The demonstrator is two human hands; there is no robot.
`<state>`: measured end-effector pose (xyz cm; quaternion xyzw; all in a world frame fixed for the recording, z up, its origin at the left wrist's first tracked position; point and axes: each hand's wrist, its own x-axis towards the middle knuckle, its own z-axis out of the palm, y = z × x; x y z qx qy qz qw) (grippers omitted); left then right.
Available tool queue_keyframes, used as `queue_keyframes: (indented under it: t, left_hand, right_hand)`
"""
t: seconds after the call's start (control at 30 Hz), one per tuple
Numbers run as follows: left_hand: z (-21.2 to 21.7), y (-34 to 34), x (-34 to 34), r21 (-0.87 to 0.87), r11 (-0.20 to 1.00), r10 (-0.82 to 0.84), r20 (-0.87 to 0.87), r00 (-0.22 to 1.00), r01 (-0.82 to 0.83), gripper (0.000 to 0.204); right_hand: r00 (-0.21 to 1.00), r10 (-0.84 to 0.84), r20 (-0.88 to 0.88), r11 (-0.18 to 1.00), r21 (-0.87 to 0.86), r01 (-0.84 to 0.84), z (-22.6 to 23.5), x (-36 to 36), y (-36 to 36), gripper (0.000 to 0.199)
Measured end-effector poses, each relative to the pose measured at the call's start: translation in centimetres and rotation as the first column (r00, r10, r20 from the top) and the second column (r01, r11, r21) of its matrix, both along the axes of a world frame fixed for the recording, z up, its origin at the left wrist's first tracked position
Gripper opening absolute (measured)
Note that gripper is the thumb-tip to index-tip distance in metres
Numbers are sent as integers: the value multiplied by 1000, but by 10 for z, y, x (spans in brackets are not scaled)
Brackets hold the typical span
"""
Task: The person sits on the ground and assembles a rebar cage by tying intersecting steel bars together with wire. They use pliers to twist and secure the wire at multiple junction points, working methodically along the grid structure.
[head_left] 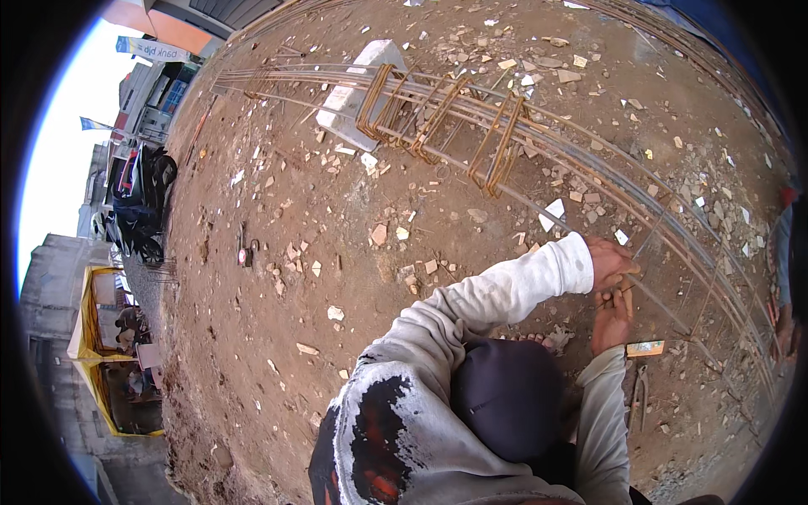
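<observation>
A long rusty rebar cage (pixel 589 181) lies across the brown dirt ground (pixel 252 337), with several bent stirrups (pixel 498 151) bunched on it. My left hand (pixel 608 261), in a whitish sleeve, is closed around a thin bar of the cage at its near right part. Just below it my right hand (pixel 609 321) curls its fingers around a small wooden-handled tool (pixel 628 300) held against the same bar. My dark cap (pixel 505 396) and grey hooded top fill the lower middle of the view.
A white concrete block (pixel 362 88) props up the cage's far end. A small flat orange box (pixel 645 347) and pliers (pixel 640 397) lie by my right hand. Stone chips litter the dirt. A parked motorcycle (pixel 139 202) and a yellow stall (pixel 97 353) stand left. Another person's sleeve (pixel 787 252) shows at the right edge.
</observation>
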<state>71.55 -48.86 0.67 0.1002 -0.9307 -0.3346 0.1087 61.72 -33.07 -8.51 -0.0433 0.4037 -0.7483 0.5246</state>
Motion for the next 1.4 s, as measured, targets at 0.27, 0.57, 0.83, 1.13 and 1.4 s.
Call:
queue_keyframes:
  t: [0.27,0.57,0.83,1.13,1.4]
  left_hand:
    - [28,-5,-7,-22,998,-54,91,994,56,43]
    - [34,-2,-2,152,985,84,30,996,-88,39]
    - [37,13,-18,154,986,68,7,998,-68,40]
    - [26,13,-23,66,994,86,-56,995,-82,39]
    - [40,15,-31,171,980,84,90,992,-99,32]
  right_hand:
    - [993,92,-70,994,72,-87,12,-14,-4,32]
    - [994,-22,105,997,-68,30,26,0,-19,20]
    - [979,-185,90,981,-47,189,16,7,-21,13]
    - [980,-196,-17,981,-6,196,12,-13,-17,10]
    - [977,-151,-149,988,-58,144,15,-16,-16,13]
